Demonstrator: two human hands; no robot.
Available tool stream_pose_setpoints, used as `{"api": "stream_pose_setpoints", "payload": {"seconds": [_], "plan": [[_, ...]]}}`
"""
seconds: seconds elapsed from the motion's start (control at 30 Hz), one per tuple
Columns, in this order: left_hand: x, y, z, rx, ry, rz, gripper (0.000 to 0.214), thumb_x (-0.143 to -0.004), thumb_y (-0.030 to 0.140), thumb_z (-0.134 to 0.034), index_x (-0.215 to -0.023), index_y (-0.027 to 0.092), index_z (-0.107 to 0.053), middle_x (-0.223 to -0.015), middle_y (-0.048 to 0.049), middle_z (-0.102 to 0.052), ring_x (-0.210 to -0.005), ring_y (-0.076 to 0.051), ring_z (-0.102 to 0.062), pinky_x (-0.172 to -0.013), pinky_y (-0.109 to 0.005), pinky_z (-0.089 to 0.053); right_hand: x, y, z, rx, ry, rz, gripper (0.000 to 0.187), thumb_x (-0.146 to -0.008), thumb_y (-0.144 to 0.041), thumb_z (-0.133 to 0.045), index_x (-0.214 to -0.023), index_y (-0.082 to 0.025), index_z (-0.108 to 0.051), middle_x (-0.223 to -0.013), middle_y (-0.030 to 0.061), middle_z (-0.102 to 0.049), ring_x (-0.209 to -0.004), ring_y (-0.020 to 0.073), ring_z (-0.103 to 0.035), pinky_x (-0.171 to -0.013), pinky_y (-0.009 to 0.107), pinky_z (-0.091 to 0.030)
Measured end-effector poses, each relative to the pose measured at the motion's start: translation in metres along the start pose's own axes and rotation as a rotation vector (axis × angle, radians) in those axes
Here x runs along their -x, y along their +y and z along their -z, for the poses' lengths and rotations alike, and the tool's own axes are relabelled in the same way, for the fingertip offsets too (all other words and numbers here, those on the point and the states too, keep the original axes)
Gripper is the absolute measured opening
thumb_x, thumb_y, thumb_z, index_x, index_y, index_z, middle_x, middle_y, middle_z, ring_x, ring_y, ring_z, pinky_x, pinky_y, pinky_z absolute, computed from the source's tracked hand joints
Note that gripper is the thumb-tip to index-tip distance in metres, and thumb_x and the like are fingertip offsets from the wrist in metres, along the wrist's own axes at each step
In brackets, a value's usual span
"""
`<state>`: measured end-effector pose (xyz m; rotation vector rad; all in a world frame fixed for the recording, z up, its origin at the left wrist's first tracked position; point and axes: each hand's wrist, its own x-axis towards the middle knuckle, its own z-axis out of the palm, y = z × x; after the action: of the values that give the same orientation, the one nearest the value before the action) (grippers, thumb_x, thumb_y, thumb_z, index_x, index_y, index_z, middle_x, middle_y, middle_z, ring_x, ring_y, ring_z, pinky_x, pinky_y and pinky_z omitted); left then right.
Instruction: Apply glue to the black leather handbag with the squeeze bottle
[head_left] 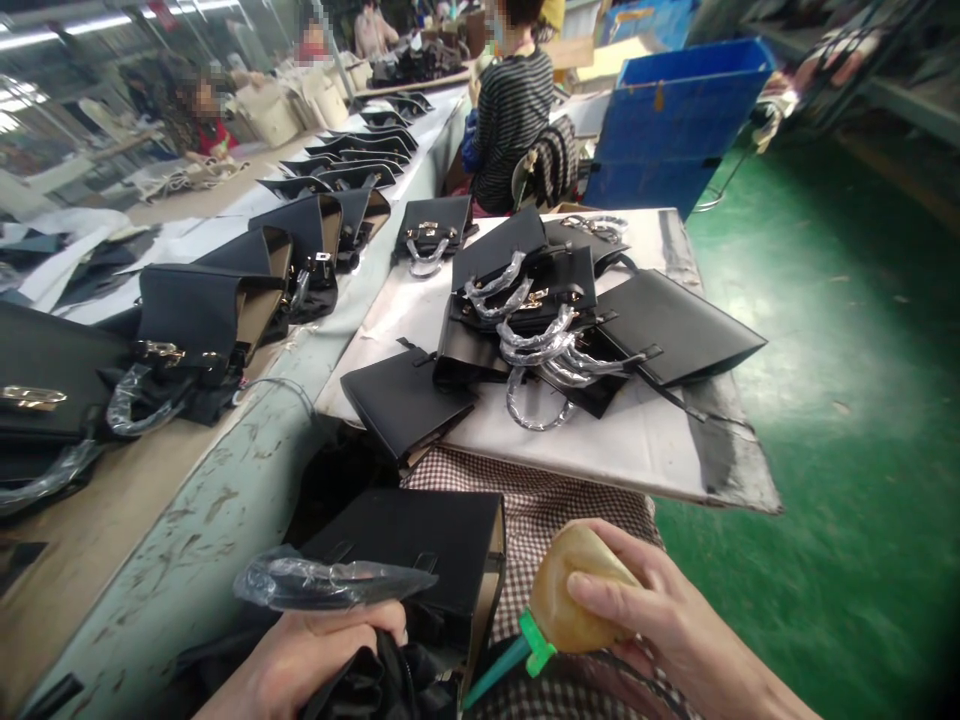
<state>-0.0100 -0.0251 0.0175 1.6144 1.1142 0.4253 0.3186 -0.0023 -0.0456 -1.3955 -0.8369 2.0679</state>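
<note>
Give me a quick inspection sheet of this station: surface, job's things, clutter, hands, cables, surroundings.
Surface: white board on the lap, over checked cloth; its right edge is dark and worn.
Job's things: black handbag on the lap, handle in clear wrap; yellowish squeeze bottle with green nozzle.
Clutter: pile of black handbags with wrapped handles on the board; one flat bag overhangs its left edge.
Hands: left hand grips the bag's top; right hand holds the bottle, nozzle pointing at the bag.
Cables: nothing seen.
Surroundings: long bench on the left with a row of bags, seated person in striped top, blue crate, green floor.
</note>
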Motion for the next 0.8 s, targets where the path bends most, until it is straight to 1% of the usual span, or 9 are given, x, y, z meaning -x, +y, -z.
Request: {"api": "stream_pose_setpoints", "payload": {"seconds": [0.1,0.17,0.23,0.33,0.43,0.5,0.53,0.67,0.8], "plan": [[-0.002,0.004,0.000,-0.071,-0.023,-0.060,0.023,-0.102,0.031,-0.062,-0.083,0.021,-0.067,-0.087,-0.0033,-0.069,-0.079,-0.016,-0.067,-0.080,-0.020,-0.053,0.008,-0.006,-0.011,-0.107,-0.029,-0.020,0.043,-0.076,-0.057,-0.085,-0.096,-0.021,-0.071,-0.071,-0.0025,-0.059,-0.052,0.0102,-0.037,-0.043,0.022,-0.023],[-0.001,0.004,-0.001,-0.056,-0.018,-0.062,0.026,-0.104,0.026,-0.058,-0.080,0.021,-0.066,-0.089,-0.0033,-0.070,-0.080,-0.016,-0.067,-0.083,-0.021,-0.052,0.012,-0.009,-0.018,-0.177,-0.035,-0.030,0.042,-0.074,-0.053,-0.086,-0.096,-0.021,-0.071,-0.073,-0.0014,-0.061,-0.054,0.0118,-0.043,-0.046,0.023,-0.027],[0.001,0.002,-0.001,0.014,-0.009,0.032,0.024,-0.103,0.019,-0.058,-0.081,0.020,-0.068,-0.090,-0.0030,-0.071,-0.079,-0.015,-0.066,-0.081,-0.018,-0.051,0.015,-0.010,-0.021,-0.212,-0.026,-0.040,0.042,-0.071,-0.053,-0.087,-0.095,-0.021,-0.072,-0.074,-0.0011,-0.062,-0.058,0.0138,-0.047,-0.049,0.023,-0.030],[0.006,-0.003,-0.002,0.120,0.017,0.177,0.014,-0.099,0.018,-0.066,-0.087,0.021,-0.074,-0.093,-0.0024,-0.073,-0.074,-0.011,-0.063,-0.071,-0.011,-0.050,0.014,-0.007,-0.018,-0.225,-0.042,-0.045,0.047,-0.069,-0.055,-0.088,-0.097,-0.021,-0.072,-0.080,0.0010,-0.064,-0.065,0.0171,-0.054,-0.055,0.025,-0.040],[0.008,-0.005,-0.001,0.207,0.009,0.245,0.017,-0.100,0.019,-0.064,-0.088,0.022,-0.076,-0.092,-0.0006,-0.073,-0.070,-0.010,-0.060,-0.067,-0.009,-0.050,0.009,-0.004,-0.007,-0.120,-0.036,-0.017,0.045,-0.072,-0.057,-0.087,-0.094,-0.021,-0.071,-0.073,-0.0016,-0.061,-0.054,0.0118,-0.044,-0.046,0.022,-0.033],[0.007,-0.003,-0.001,0.185,-0.017,0.209,0.019,-0.100,0.016,-0.061,-0.089,0.021,-0.075,-0.092,-0.0009,-0.072,-0.072,-0.010,-0.061,-0.069,-0.010,-0.051,0.005,-0.004,-0.001,-0.040,0.002,0.009,0.043,-0.074,-0.057,-0.086,-0.093,-0.021,-0.072,-0.069,-0.0034,-0.058,-0.052,0.0100,-0.038,-0.043,0.022,-0.023],[0.006,-0.002,0.000,0.149,-0.022,0.174,0.018,-0.100,0.015,-0.060,-0.091,0.021,-0.074,-0.093,-0.0012,-0.072,-0.073,-0.010,-0.062,-0.070,-0.010,-0.051,0.002,-0.005,0.001,-0.031,0.017,0.014,0.044,-0.074,-0.057,-0.087,-0.095,-0.021,-0.072,-0.070,-0.0033,-0.059,-0.053,0.0108,-0.041,-0.044,0.022,-0.025],[0.004,0.002,-0.001,0.052,-0.007,0.070,0.020,-0.099,0.011,-0.058,-0.086,0.021,-0.070,-0.092,-0.0009,-0.070,-0.078,-0.012,-0.064,-0.077,-0.014,-0.050,-0.004,-0.009,0.007,0.009,0.055,0.048,0.047,-0.073,-0.056,-0.088,-0.103,-0.024,-0.073,-0.085,0.0009,-0.071,-0.076,0.0220,-0.063,-0.060,0.027,-0.048],[0.003,0.001,0.001,0.008,-0.027,0.008,0.019,-0.102,0.018,-0.058,-0.085,0.021,-0.066,-0.095,-0.0025,-0.070,-0.084,-0.014,-0.067,-0.082,-0.017,-0.051,-0.001,-0.010,0.007,0.159,0.095,0.095,0.044,-0.077,-0.057,-0.085,-0.106,-0.026,-0.072,-0.089,0.0018,-0.075,-0.083,0.0264,-0.066,-0.067,0.031,-0.053]]}}
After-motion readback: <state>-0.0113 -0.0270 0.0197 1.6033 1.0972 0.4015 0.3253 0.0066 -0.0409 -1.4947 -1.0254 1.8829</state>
